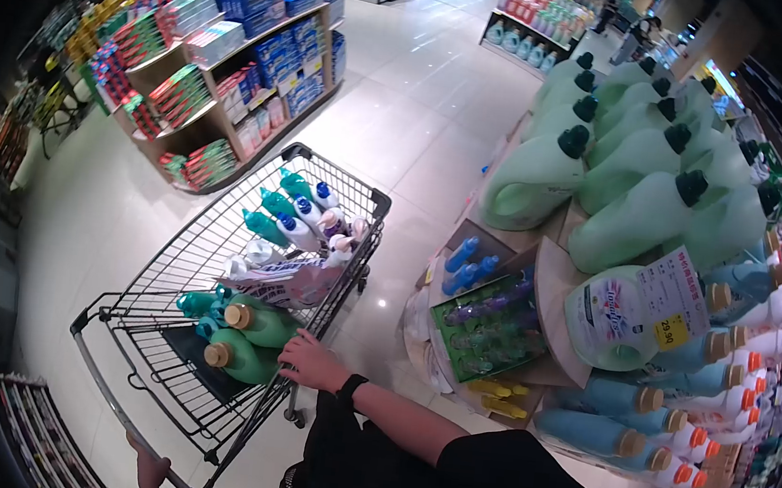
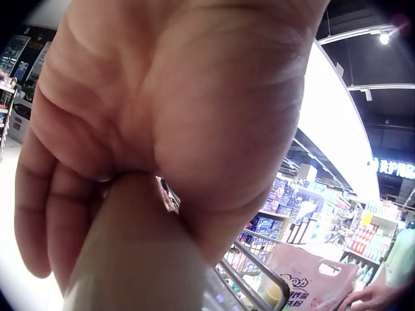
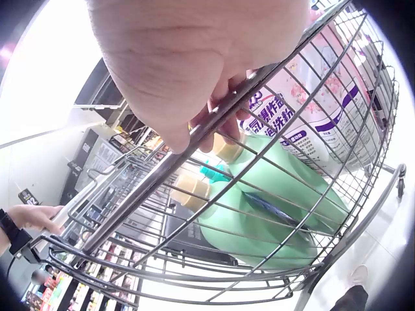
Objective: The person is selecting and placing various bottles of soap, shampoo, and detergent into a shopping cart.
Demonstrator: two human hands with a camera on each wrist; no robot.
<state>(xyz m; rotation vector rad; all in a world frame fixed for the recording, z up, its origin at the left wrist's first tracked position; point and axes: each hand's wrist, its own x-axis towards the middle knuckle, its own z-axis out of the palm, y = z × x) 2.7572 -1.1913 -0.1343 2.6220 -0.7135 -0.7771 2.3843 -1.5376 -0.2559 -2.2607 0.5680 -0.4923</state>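
Observation:
A metal shopping cart [image 1: 150,279] stands in front of me. My left hand [image 1: 146,467] grips the cart's push handle [image 2: 133,249], its fingers bent round the bar in the left wrist view. On the cart's near side rim, my right hand [image 1: 315,363] holds on with its fingers over the top wire. Close beside it in the basket lie two green bottles [image 3: 275,170] with tan caps. A pink and white bag of washing powder [image 1: 289,279] lies beyond them. Farther forward are several teal and white bottles [image 1: 293,204], some with blue caps.
Large pale green detergent jugs [image 1: 531,180] crowd a display at right, with a price sign [image 1: 673,295] and blue bottles [image 1: 598,396] below. A shelf [image 1: 226,96] of boxed goods stands front left. Tiled floor [image 1: 414,105] runs between them. Two people are far back.

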